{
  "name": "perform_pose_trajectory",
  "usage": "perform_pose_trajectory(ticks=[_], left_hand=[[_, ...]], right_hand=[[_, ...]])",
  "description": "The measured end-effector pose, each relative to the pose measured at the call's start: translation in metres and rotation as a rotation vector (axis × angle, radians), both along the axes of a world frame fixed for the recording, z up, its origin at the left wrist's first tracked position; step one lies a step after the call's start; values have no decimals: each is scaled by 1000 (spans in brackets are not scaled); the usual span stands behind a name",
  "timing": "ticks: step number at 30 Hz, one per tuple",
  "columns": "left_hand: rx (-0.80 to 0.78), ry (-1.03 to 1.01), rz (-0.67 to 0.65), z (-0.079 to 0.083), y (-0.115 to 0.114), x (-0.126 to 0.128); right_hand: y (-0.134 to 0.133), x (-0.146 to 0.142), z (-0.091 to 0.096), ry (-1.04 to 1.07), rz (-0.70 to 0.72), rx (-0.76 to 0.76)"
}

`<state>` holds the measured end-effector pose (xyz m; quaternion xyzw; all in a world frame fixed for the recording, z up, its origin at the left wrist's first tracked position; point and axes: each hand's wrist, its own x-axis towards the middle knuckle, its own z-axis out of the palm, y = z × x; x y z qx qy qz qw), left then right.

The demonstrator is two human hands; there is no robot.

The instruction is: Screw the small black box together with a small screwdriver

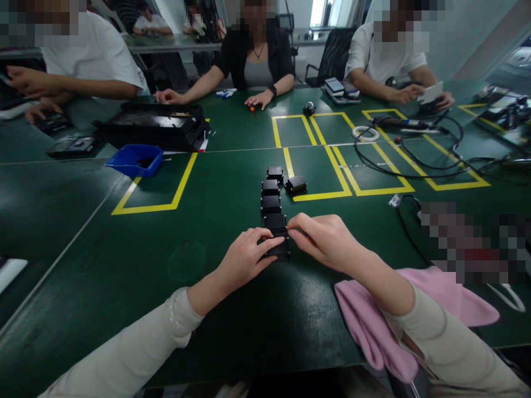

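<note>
Small black box-shaped parts [271, 204] with small pins at their corners stand in a line running away from me on the green table. My left hand [249, 251] holds the nearest black part [282, 250], its fingers laid over the top and the thumb at the near side. At the right edge of the nearest two, my right hand [326, 237] has thumb and forefinger pinched together; whatever is between them is too small to make out. One more black part [296, 186] sits tilted, just right of the line's far end.
A blue scoop-like tray [136, 160] and a black case [153, 127] lie far left. Pink cloth [369, 326] is under my right forearm. Black cables [415, 171] loop over yellow-taped boxes at right. Three people sit across the table, one hand near an orange item [251, 106].
</note>
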<state>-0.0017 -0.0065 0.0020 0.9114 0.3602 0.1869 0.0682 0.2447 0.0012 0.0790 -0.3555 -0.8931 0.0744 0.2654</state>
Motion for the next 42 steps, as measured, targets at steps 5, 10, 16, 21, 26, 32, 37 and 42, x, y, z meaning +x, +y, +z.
perform_pose_trajectory(ticks=[5,10,16,21,26,32,37,42], left_hand=[[46,15,-23,2,2,2],[61,12,-24,5,3,6],[69,26,-39,3,4,6],[84,31,-42,2,5,6],[80,28,-36,2,4,5],[76,22,-34,1,3,4],[76,16,-31,3,3,5],[63,23,-34,3,3,5]], right_hand=[[1,0,1,3,7,-6],[1,-2,1,17,20,18],[0,-3,-1,-33,17,52],[-1,-3,-1,-10,52,33],[-1,-2,-3,-68,53,54],[-1,-3,-1,-4,52,34],[-1,-2,-1,-61,55,34],[-1,-4,-1,-58,32,-9]])
